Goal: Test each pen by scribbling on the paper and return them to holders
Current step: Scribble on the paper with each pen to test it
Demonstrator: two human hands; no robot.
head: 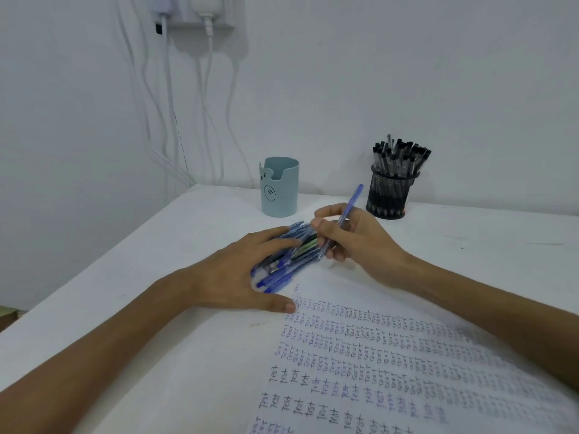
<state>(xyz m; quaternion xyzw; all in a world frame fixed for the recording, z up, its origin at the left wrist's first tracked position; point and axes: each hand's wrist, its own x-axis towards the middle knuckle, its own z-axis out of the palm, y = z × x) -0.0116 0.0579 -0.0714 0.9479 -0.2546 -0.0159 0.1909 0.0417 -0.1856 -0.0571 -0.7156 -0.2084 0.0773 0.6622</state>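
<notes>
A pile of several blue pens (283, 261) lies on the white table just beyond the top left corner of the paper (391, 364), which is covered with rows of the word "Test". My left hand (238, 277) rests flat on the pile, fingers straight, thumb on the table by the paper's corner. My right hand (351, 239) grips one blue pen (346, 214) in a writing hold, its tip down next to the pile and its cap end pointing up toward the back. A teal holder (279, 187) stands behind the pile. A black mesh holder (390, 192) full of black-capped pens stands at the back right.
The table (156, 277) meets a white wall behind the holders. Its left edge runs diagonally from the back corner toward me. White cables (169, 120) hang down the wall from a socket strip at the upper left.
</notes>
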